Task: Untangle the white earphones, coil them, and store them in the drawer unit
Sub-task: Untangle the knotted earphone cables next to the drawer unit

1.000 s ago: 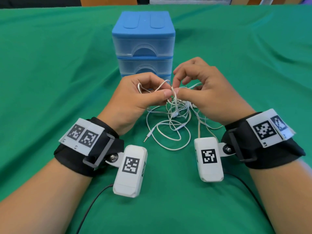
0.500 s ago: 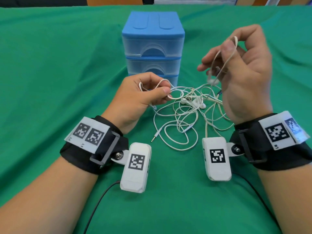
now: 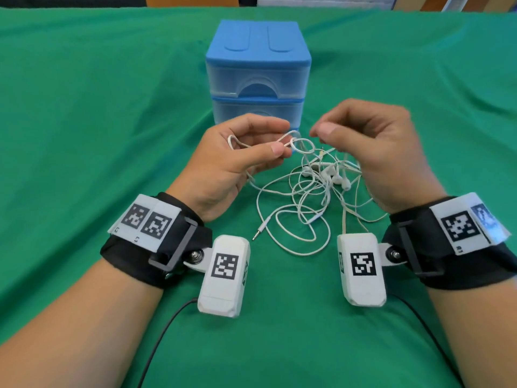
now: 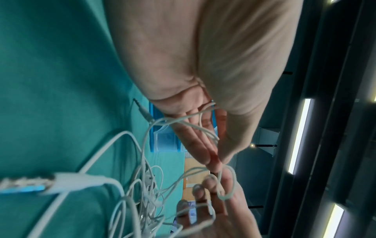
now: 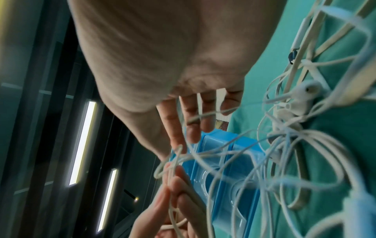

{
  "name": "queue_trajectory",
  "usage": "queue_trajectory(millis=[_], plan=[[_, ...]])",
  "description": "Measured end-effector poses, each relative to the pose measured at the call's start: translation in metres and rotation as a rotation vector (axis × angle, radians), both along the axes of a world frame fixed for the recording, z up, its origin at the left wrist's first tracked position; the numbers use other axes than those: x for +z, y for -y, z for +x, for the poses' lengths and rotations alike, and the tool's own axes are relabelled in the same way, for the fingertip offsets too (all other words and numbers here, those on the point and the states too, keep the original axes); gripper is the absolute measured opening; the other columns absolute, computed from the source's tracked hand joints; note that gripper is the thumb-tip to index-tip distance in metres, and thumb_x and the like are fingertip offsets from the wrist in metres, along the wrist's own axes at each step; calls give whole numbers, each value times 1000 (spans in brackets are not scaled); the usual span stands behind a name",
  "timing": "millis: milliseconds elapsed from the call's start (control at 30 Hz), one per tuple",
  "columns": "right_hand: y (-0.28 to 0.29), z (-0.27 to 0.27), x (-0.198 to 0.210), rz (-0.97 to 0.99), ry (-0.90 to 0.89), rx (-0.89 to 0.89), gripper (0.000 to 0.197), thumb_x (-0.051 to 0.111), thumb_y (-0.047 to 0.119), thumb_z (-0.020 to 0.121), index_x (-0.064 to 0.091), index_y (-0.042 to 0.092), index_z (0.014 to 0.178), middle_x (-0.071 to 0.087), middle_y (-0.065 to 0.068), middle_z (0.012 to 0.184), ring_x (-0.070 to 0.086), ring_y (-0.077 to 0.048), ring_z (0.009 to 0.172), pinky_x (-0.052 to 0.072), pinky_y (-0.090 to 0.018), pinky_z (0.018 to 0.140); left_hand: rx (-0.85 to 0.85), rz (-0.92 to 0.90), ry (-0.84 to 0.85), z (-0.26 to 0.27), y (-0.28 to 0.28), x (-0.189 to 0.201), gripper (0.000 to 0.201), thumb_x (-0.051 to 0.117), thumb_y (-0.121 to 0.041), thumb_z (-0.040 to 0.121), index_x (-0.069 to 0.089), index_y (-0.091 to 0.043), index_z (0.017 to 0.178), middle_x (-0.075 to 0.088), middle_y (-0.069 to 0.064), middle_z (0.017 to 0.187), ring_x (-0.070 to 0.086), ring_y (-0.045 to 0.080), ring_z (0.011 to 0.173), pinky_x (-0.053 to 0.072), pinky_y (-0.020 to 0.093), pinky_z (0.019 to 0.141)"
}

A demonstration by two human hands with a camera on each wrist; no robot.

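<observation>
The white earphones [image 3: 302,208] lie in a tangle on the green cloth, jack plug [image 3: 258,233] pointing toward me and earbuds [image 3: 335,177] near my right hand. My left hand [image 3: 281,138] pinches a small knotted loop of cable between thumb and forefinger, lifted off the cloth. My right hand [image 3: 321,133] hovers close to that loop with fingers curled; strands rise to it and one crosses its fingers [image 5: 203,116]. The left wrist view shows the pinch [image 4: 220,161]. The blue drawer unit [image 3: 257,65] stands behind both hands, its drawers closed.
Green cloth [image 3: 112,135] covers the whole table. White camera boxes hang from both wrists just in front of the tangle, and a black lead [image 3: 162,331] trails from the left one toward me. The table's far edge lies behind the drawer unit.
Half a second ago my right hand was raised high to the right with a strand; it has come back down beside the left hand. The left hand kept its pinch on the loop.
</observation>
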State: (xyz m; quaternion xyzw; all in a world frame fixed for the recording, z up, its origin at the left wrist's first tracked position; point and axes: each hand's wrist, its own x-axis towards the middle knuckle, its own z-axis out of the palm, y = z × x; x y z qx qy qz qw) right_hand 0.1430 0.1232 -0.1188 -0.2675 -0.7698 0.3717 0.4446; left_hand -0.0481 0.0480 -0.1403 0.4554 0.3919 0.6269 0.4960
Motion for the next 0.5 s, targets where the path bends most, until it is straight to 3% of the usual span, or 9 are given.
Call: queue_trajectory(millis=[100, 233, 333, 500], plan=[[2, -1, -5, 1, 182, 88, 13, 75, 23, 84, 75, 19, 97, 64, 1, 83, 53, -9, 74, 42, -19, 68, -43, 13, -3, 1, 1, 2, 25, 67, 4, 83, 67, -5, 107, 76, 8, 93, 70, 16, 86, 55, 25, 78], [0, 1, -7, 8, 220, 75, 9, 77, 23, 86, 72, 17, 82, 60, 7, 76, 51, -10, 69, 36, -13, 64, -8, -8, -23, 3, 0, -1, 21, 65, 8, 86, 67, -3, 103, 76, 7, 88, 70, 14, 82, 55, 24, 76], [-2, 5, -4, 17, 185, 39, 7, 76, 14, 86, 70, 12, 82, 62, 4, 74, 52, -8, 70, 40, -15, 65, 75, -33, -34, 2, -2, -3, 17, 65, 10, 86, 67, -4, 97, 73, 7, 79, 69, 13, 73, 54, 21, 69], [-8, 8, -2, -28, -16, -74, 6, 74, 12, 85, 70, 8, 83, 66, -8, 77, 55, -16, 70, 46, -30, 69, 125, -97, -61, 1, -4, -3, 17, 62, 10, 88, 68, -6, 92, 67, 5, 76, 61, 11, 64, 49, 18, 62]])
